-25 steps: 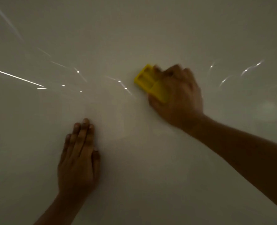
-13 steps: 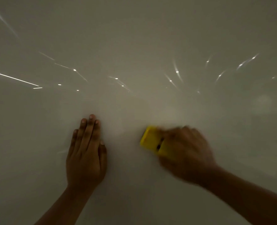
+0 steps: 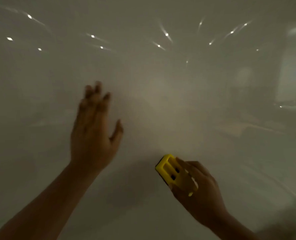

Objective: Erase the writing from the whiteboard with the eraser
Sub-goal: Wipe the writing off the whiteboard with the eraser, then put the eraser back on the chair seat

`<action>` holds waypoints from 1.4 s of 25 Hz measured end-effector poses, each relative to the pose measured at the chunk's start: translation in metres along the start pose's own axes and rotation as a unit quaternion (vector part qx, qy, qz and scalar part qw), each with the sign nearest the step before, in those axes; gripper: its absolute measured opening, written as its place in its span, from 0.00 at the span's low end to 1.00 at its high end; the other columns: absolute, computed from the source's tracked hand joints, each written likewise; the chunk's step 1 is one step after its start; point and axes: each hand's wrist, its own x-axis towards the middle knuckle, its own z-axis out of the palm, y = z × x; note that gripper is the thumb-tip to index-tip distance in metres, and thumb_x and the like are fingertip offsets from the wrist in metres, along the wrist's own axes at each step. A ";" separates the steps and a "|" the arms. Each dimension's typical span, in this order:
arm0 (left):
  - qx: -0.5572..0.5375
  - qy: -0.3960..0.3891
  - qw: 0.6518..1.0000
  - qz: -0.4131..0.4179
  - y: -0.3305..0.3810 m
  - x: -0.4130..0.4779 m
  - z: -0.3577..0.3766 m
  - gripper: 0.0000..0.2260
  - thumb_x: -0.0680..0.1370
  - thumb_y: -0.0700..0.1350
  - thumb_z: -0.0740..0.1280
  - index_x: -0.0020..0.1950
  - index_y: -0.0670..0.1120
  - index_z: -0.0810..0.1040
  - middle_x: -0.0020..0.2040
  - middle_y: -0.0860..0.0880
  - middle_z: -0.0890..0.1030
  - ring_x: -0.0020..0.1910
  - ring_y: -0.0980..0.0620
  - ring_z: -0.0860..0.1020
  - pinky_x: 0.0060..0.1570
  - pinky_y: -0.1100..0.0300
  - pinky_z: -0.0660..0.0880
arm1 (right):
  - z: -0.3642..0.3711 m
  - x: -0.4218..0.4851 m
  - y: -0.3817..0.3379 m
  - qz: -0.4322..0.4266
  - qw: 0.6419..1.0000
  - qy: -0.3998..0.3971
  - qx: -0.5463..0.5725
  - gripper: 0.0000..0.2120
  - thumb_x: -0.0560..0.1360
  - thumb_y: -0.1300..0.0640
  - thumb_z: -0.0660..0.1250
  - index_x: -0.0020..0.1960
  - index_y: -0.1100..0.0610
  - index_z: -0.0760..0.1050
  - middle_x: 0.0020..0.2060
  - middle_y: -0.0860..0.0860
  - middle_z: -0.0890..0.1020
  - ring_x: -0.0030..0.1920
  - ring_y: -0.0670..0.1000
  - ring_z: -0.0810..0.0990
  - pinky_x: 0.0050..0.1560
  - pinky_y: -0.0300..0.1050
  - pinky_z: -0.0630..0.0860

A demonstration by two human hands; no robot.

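Observation:
The whiteboard (image 3: 161,75) fills the whole view, dim and glossy, and I can make out no writing on it. My right hand (image 3: 201,196) grips a yellow eraser (image 3: 169,170) at the lower right of centre, its upper left end poking out past my fingers. My left hand (image 3: 93,129) is at centre left, blurred, palm toward the board with fingers spread and thumb out, holding nothing. Whether the eraser or my left hand touches the board I cannot tell.
Small bright light reflections (image 3: 166,34) dot the upper part of the board. A pale rectangular reflection (image 3: 291,80) shows at the right edge. No board edge or tray is in sight.
My right hand has carried the eraser from the upper middle of the board down to the lower right. My left hand, flat on the board before, now has its fingers spread and is blurred.

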 end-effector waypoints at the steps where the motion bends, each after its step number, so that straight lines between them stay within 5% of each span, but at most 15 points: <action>1: -0.038 -0.062 0.997 0.034 0.016 -0.018 0.002 0.31 0.78 0.54 0.64 0.79 0.44 0.64 0.82 0.49 0.60 0.82 0.50 0.55 0.81 0.52 0.58 | -0.009 -0.010 -0.003 0.019 1.000 -0.013 0.005 0.31 0.65 0.45 0.76 0.67 0.47 0.75 0.53 0.39 0.79 0.49 0.43 0.80 0.47 0.40 0.78; 4: -0.178 -0.339 0.919 0.097 0.062 -0.070 0.007 0.42 0.72 0.69 0.62 0.81 0.60 0.49 0.78 0.72 0.42 0.78 0.71 0.42 0.79 0.68 0.44 | -0.032 -0.045 -0.011 0.032 0.995 -0.096 -0.007 0.34 0.65 0.38 0.74 0.69 0.39 0.69 0.56 0.31 0.76 0.51 0.41 0.77 0.45 0.35 0.74; 7: -0.217 -0.476 0.841 0.137 0.097 -0.119 0.028 0.42 0.71 0.70 0.67 0.80 0.62 0.54 0.80 0.68 0.55 0.79 0.67 0.51 0.78 0.67 0.48 | -0.057 -0.081 -0.011 0.060 0.986 -0.150 -0.029 0.31 0.65 0.38 0.73 0.66 0.39 0.70 0.56 0.29 0.75 0.53 0.40 0.77 0.46 0.39 0.76; 9: -0.268 -0.491 0.821 0.111 0.122 -0.140 0.041 0.33 0.71 0.66 0.70 0.74 0.62 0.66 0.72 0.64 0.71 0.71 0.62 0.68 0.70 0.67 0.62 | -0.074 -0.104 -0.006 0.093 0.982 -0.157 -0.046 0.29 0.65 0.36 0.73 0.64 0.40 0.72 0.55 0.30 0.76 0.54 0.39 0.76 0.50 0.43 0.77; 13: -0.362 -0.506 0.780 0.060 0.180 -0.174 0.077 0.27 0.71 0.60 0.74 0.68 0.61 0.71 0.62 0.65 0.74 0.59 0.64 0.72 0.59 0.67 0.71 | -0.121 -0.161 0.026 0.269 0.960 -0.063 -0.044 0.35 0.62 0.33 0.74 0.67 0.37 0.70 0.62 0.32 0.75 0.61 0.36 0.75 0.58 0.35 0.74; 15: -0.395 -0.526 0.751 0.052 0.219 -0.189 0.100 0.26 0.70 0.57 0.75 0.66 0.60 0.72 0.61 0.65 0.73 0.58 0.64 0.73 0.58 0.67 0.72 | -0.145 -0.192 0.047 0.418 0.908 0.023 0.004 0.35 0.61 0.35 0.74 0.67 0.37 0.70 0.61 0.39 0.77 0.57 0.42 0.79 0.52 0.39 0.79; 18: -0.412 -0.551 0.724 0.052 0.287 -0.216 0.141 0.27 0.71 0.53 0.76 0.68 0.62 0.72 0.65 0.63 0.69 0.59 0.65 0.71 0.61 0.68 0.72 | -0.173 -0.237 0.092 0.540 0.828 0.126 0.088 0.19 0.68 0.53 0.77 0.57 0.44 0.77 0.53 0.47 0.82 0.44 0.44 0.85 0.35 0.35 0.80; 22: -0.385 -0.606 0.696 -0.004 0.377 -0.253 0.199 0.31 0.70 0.52 0.77 0.71 0.64 0.72 0.64 0.56 0.66 0.62 0.56 0.73 0.63 0.58 0.76 | -0.217 -0.285 0.160 0.608 0.759 0.228 0.052 0.14 0.72 0.63 0.75 0.55 0.53 0.80 0.48 0.51 0.84 0.41 0.46 0.86 0.35 0.36 0.80; 25: -0.407 -0.645 0.646 -0.025 0.447 -0.281 0.242 0.31 0.69 0.50 0.78 0.71 0.61 0.74 0.59 0.55 0.66 0.58 0.54 0.74 0.58 0.65 0.73 | -0.255 -0.316 0.210 0.649 0.701 0.294 0.013 0.11 0.71 0.61 0.76 0.52 0.55 0.78 0.48 0.53 0.82 0.44 0.47 0.83 0.39 0.41 0.79; 27: -0.408 -0.659 0.631 -0.016 0.498 -0.302 0.271 0.32 0.69 0.48 0.78 0.72 0.59 0.74 0.59 0.56 0.65 0.58 0.54 0.74 0.58 0.65 0.72 | -0.278 -0.342 0.245 0.672 0.676 0.301 0.005 0.09 0.73 0.59 0.74 0.51 0.53 0.77 0.46 0.53 0.82 0.46 0.49 0.82 0.42 0.43 0.79; 31: -0.384 -0.698 0.604 -0.014 0.577 -0.337 0.313 0.33 0.72 0.44 0.76 0.75 0.56 0.70 0.66 0.50 0.67 0.62 0.48 0.76 0.63 0.58 0.74 | -0.300 -0.388 0.306 0.734 0.619 0.279 0.019 0.16 0.77 0.56 0.70 0.64 0.58 0.77 0.48 0.49 0.81 0.49 0.49 0.80 0.43 0.41 0.76; 35: -0.397 -0.767 0.502 -0.048 0.618 -0.370 0.345 0.40 0.71 0.45 0.77 0.79 0.56 0.61 0.76 0.48 0.60 0.71 0.45 0.71 0.71 0.56 0.68 | -0.311 -0.415 0.358 0.787 0.560 0.255 0.050 0.18 0.77 0.55 0.70 0.65 0.62 0.77 0.49 0.53 0.81 0.51 0.55 0.80 0.54 0.54 0.79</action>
